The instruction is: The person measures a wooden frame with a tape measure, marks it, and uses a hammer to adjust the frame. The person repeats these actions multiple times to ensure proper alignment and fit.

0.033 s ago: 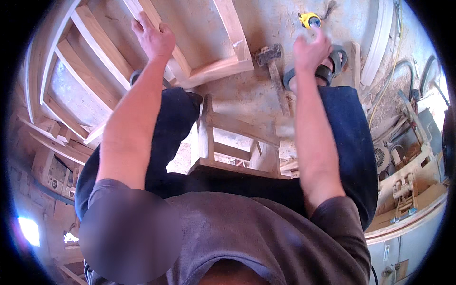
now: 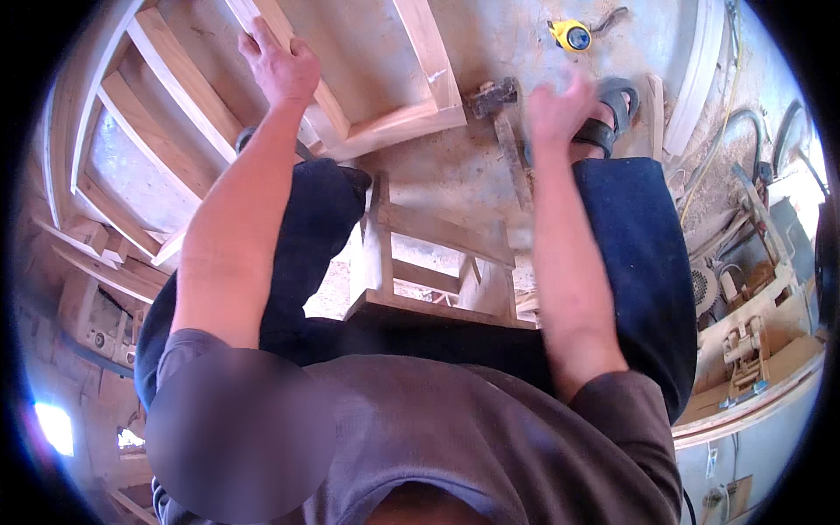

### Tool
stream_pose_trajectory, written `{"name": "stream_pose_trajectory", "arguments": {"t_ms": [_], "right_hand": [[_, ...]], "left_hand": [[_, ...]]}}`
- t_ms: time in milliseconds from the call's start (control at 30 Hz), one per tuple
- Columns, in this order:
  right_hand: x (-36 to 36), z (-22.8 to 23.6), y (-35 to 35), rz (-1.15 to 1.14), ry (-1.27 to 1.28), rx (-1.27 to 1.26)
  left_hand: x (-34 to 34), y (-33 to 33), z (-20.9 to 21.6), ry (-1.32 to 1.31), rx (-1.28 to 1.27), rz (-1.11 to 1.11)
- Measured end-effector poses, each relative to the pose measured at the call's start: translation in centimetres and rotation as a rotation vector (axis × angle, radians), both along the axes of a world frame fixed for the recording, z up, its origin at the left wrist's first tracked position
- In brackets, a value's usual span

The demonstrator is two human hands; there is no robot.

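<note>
- Lying over one bar (image 2: pixel 331 109) of a wooden frame (image 2: pixel 402 131), the left hand (image 2: pixel 282 70) has its thumb and fingers spread across the wood; how firmly it grips, I cannot tell.
- One right hand (image 2: pixel 562 109), blurred, well apart from the left, with its fingers parted and nothing seen in it.
- One wooden frame, under and to both sides of the left hand, running out of view above it; at least four slanting bars show, one of them beneath that hand.
- One hammer (image 2: pixel 507 144), just left of the right hand, between the two hands, on the floor (image 2: pixel 534 48).
- One yellow tape measure (image 2: pixel 573 36), beyond the right hand and not touching it, with one dark strap (image 2: pixel 610 19).
- Two dark sandals: one (image 2: pixel 598 134) just right of the right hand, the other (image 2: pixel 246 138) below the left hand, mostly hidden.
- One wooden stool (image 2: pixel 451 232), nearer the body than both hands, between the forearms.
- Two pale wood pieces, one short (image 2: pixel 656 114) and one long (image 2: pixel 696 79), right of the right hand.
</note>
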State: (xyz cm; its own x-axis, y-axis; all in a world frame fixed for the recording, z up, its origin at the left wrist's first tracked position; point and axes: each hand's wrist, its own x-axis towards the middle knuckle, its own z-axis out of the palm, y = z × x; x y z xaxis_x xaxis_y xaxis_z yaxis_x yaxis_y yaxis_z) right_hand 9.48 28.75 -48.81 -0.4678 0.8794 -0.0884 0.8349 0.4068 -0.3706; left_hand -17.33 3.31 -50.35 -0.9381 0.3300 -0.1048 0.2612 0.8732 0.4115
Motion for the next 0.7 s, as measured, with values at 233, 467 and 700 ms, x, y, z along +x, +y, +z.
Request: {"name": "stream_pose_trajectory", "arguments": {"t_ms": [233,467,700], "right_hand": [[7.5,0.3,-10.6,0.038,-0.4,-0.384],[6.5,2.9,-8.4,-0.44,-0.099,-1.298],[5.3,-0.4,-11.0,-0.15,-0.088,-0.777]], "left_hand": [[0.2,0.0,0.4,0.003,-0.022,0.027],[5.9,4.5,4.1,-0.056,-0.099,-1.045],[6.9,9.4,7.5,-0.028,-0.356,-1.413]]}}
